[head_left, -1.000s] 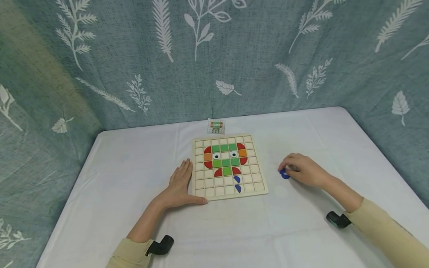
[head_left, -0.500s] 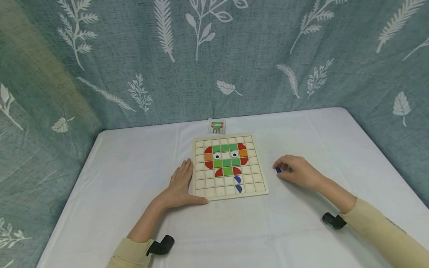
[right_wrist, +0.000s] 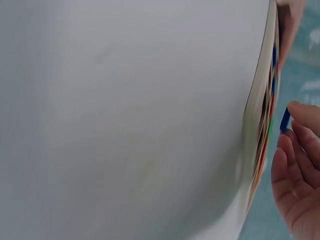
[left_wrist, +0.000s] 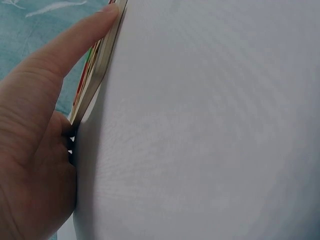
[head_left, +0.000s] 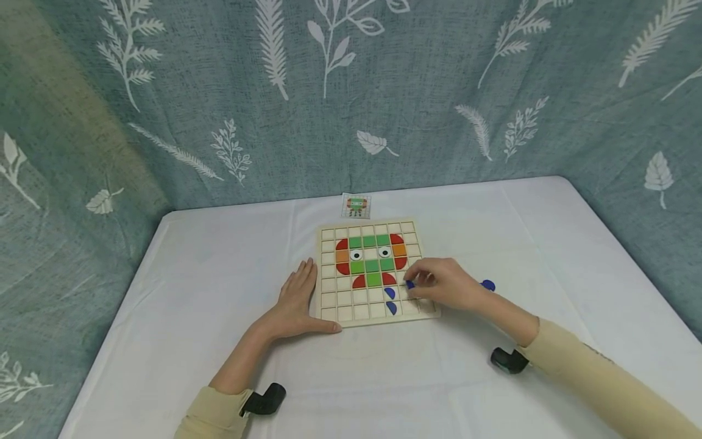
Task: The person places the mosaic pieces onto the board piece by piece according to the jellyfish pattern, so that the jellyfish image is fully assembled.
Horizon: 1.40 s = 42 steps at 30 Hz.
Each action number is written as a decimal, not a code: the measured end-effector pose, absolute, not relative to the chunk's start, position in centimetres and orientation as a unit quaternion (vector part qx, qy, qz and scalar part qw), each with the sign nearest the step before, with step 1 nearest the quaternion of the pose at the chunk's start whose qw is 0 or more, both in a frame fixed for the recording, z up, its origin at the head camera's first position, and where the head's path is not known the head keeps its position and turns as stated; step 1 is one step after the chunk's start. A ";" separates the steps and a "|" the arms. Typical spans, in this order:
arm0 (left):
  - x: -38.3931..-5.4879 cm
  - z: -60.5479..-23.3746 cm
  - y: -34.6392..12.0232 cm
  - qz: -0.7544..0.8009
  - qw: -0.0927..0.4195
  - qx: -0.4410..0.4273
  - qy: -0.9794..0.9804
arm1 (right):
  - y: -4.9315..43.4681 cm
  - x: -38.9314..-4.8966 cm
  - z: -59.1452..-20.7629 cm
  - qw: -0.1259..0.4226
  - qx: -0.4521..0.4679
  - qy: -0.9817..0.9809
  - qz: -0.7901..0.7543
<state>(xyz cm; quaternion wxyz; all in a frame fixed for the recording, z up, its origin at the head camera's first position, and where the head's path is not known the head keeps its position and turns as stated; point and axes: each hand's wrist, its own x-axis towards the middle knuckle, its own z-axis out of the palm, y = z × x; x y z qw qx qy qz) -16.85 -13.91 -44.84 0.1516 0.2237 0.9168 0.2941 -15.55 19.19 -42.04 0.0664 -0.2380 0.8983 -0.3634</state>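
Note:
A square wooden grid board (head_left: 331, 316) lies on the white table, bearing green, red and orange tiles and two eye tiles. Two blue half-round pieces (head_left: 391, 307) sit in its lower cells. My left hand (head_left: 293, 308) rests at the board's left side and near corner, fingers straight and thumb along the front edge. Over the board's right part, my right hand (head_left: 444, 282) pinches a small blue piece (right_wrist: 285, 120) between thumb and fingertips. In the right wrist view that piece is held edge-on, apart from the board. The hand hides some right-hand cells.
More blue pieces (head_left: 487, 285) lie on the table right of the board, partly behind the right forearm. A small picture card (head_left: 356, 206) with a coloured figure lies beyond the board. Behind the table hangs a leaf-patterned curtain (head_left: 307, 152).
My right hand has picked up a blue piece from the table at the right and carried it left over the board. My left hand has stayed in place.

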 end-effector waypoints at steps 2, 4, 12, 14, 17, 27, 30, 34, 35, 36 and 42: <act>-16.9 -44.9 -13.9 0.294 0.152 0.224 0.917 | 17.6 -15.8 -42.2 0.077 -0.258 0.890 -0.367; -16.9 -44.9 -13.8 0.295 0.153 0.225 0.916 | 16.2 -16.0 -42.3 0.081 -0.271 0.889 -0.361; -16.9 -44.9 -13.8 0.297 0.155 0.226 0.915 | 13.5 -16.2 -42.6 0.075 -0.273 0.909 -0.305; -16.9 -44.8 -13.9 0.298 0.156 0.225 0.914 | 13.4 -16.3 -42.6 0.074 -0.272 0.910 -0.303; -16.8 -44.8 -13.9 0.298 0.155 0.227 0.914 | 13.4 -16.4 -42.7 0.075 -0.272 0.909 -0.306; -16.8 -44.7 -14.0 0.298 0.155 0.224 0.915 | 13.3 -16.6 -42.8 0.077 -0.285 0.901 -0.318; -16.9 -44.7 -14.0 0.295 0.154 0.223 0.916 | 13.9 -16.5 -42.4 0.080 -0.272 0.902 -0.327; -16.9 -44.8 -14.0 0.292 0.154 0.222 0.917 | 16.4 -16.2 -41.8 0.067 -0.249 0.905 -0.337; -16.9 -44.8 -14.0 0.293 0.153 0.222 0.917 | 17.3 -16.1 -41.6 0.062 -0.244 0.908 -0.335; -16.9 -44.8 -14.0 0.293 0.153 0.222 0.917 | 18.3 -16.0 -41.5 0.059 -0.239 0.911 -0.331; -16.9 -44.9 -13.9 0.295 0.154 0.222 0.917 | 24.6 -14.2 -40.9 0.061 -0.187 0.941 -0.275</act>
